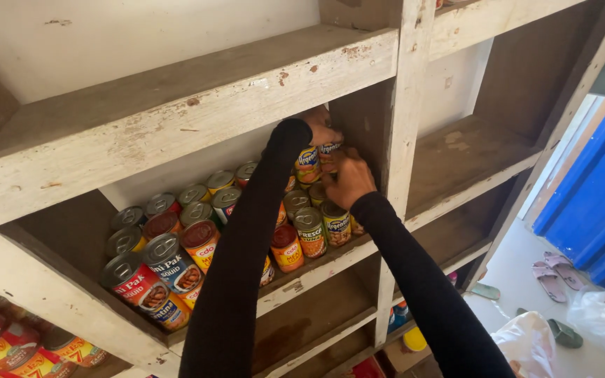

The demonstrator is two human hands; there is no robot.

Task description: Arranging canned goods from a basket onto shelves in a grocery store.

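Both hands up in the back corner of the can shelf (330, 269), about 12 o'clock. Left hand (321, 133) curls over a green-label can (307, 165), right hand (348, 180) wraps the neighbouring can (330, 155). More cans (169, 259) stacked at 9 o'clock.

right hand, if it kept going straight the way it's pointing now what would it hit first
The right hand points up and into the shelf, already against the stacked can. Beyond that can, probably the upright divider or back wall; depth is unclear.
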